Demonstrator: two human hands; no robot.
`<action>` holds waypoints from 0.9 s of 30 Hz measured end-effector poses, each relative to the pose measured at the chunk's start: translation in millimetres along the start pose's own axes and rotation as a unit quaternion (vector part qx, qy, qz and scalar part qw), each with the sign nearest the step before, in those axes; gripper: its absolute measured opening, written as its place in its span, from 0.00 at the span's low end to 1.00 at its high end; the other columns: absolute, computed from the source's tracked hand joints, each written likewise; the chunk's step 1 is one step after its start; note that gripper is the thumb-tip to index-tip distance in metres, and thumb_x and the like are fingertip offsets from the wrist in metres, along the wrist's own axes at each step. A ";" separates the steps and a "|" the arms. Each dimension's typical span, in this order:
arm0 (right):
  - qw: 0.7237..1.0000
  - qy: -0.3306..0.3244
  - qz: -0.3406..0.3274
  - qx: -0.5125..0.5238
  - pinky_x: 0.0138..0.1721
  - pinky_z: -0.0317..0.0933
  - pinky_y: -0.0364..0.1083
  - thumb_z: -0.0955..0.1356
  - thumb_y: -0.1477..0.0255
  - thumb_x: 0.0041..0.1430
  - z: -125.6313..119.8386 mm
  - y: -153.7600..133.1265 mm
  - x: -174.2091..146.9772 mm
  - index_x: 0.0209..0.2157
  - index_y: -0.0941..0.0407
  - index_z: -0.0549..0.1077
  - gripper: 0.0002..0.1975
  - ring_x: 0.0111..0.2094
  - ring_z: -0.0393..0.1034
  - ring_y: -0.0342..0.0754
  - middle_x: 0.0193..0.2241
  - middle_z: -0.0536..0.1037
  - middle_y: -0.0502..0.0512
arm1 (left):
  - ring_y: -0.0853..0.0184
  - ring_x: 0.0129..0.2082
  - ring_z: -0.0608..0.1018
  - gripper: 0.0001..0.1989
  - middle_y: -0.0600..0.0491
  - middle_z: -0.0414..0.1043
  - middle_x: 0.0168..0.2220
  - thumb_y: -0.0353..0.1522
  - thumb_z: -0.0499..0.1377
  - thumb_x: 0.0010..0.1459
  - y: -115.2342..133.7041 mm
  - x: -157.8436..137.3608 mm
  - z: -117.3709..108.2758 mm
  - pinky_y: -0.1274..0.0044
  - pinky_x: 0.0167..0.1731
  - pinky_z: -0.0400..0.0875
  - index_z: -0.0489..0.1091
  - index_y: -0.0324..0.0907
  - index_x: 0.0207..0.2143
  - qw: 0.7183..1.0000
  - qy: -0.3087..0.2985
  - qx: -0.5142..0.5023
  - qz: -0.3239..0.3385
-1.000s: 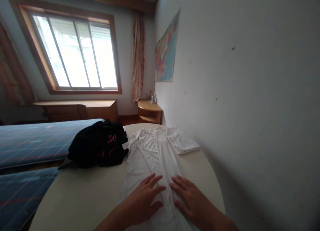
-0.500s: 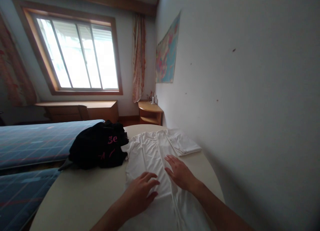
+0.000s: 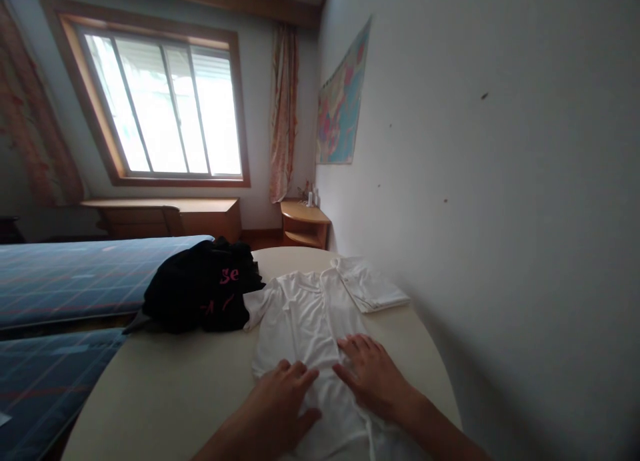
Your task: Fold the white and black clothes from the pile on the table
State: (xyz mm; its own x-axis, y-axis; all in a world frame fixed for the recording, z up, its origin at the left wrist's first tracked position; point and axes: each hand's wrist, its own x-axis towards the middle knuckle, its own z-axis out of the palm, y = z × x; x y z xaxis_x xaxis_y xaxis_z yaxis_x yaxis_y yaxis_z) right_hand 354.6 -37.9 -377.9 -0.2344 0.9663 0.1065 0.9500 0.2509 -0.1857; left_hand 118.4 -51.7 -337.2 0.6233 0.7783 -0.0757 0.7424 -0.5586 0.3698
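A white shirt (image 3: pixel 300 321) lies spread on the round table (image 3: pixel 165 388), its upper end away from me and wrinkles running down its front. On the near left part of the cloth rests my left hand (image 3: pixel 283 404), fingers apart. My right hand (image 3: pixel 373 374) lies on the right side of the shirt with its fingers stretched out. Neither hand grips the fabric. Just beyond my right hand is a folded white garment (image 3: pixel 377 291), close to the shirt's upper right.
A heap of black clothing (image 3: pixel 195 291) with pink lettering sits at the table's left, touching the shirt's sleeve. Blue plaid mattresses (image 3: pixel 75 274) stand to the left. The wall (image 3: pixel 500 248) runs along the right side. A corner shelf (image 3: pixel 305 213) and a desk (image 3: pixel 210 211) are behind.
Both hands have come nearer to me over the shirt. The shirt's left sleeve now spreads out toward the black clothing, and the cloth has shifted with fresh wrinkles. The view has turned slightly left.
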 end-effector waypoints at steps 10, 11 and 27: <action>0.998 0.003 0.053 -0.015 0.66 0.43 0.54 0.54 0.55 0.70 10.7 -2.5 78.3 0.66 0.58 0.59 0.31 0.68 0.47 0.57 0.68 0.56 0.63 | 0.55 0.47 0.75 0.20 0.42 0.69 0.53 0.36 0.55 0.64 -105.8 31.3 -10.4 0.66 0.46 0.71 0.70 0.47 0.57 0.918 0.277 0.128 -0.253; 0.998 -0.007 0.063 -0.006 0.66 0.41 0.55 0.54 0.53 0.70 14.8 0.0 87.1 0.67 0.58 0.57 0.32 0.69 0.46 0.57 0.69 0.54 0.62 | 0.56 0.45 0.75 0.20 0.42 0.70 0.52 0.36 0.55 0.64 -112.8 31.7 -10.1 0.66 0.44 0.71 0.70 0.47 0.57 0.916 0.279 0.119 -0.262; 0.990 -0.010 0.144 0.009 0.64 0.28 0.68 0.54 0.47 0.66 41.6 -0.6 150.5 0.68 0.51 0.55 0.36 0.70 0.34 0.68 0.71 0.47 0.57 | 0.58 0.61 0.68 0.23 0.44 0.61 0.61 0.30 0.52 0.61 -148.6 71.4 -21.3 0.67 0.64 0.61 0.65 0.39 0.59 0.855 0.490 -0.095 -0.140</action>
State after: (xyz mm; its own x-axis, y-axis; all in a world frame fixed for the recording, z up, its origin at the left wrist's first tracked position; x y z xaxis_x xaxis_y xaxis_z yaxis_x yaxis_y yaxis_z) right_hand 310.1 109.8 -402.4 0.0407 0.9988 0.0275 0.9745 -0.0336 -0.2220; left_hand 47.3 93.0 -377.8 -0.1465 0.7931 0.5913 0.7181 -0.3259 0.6150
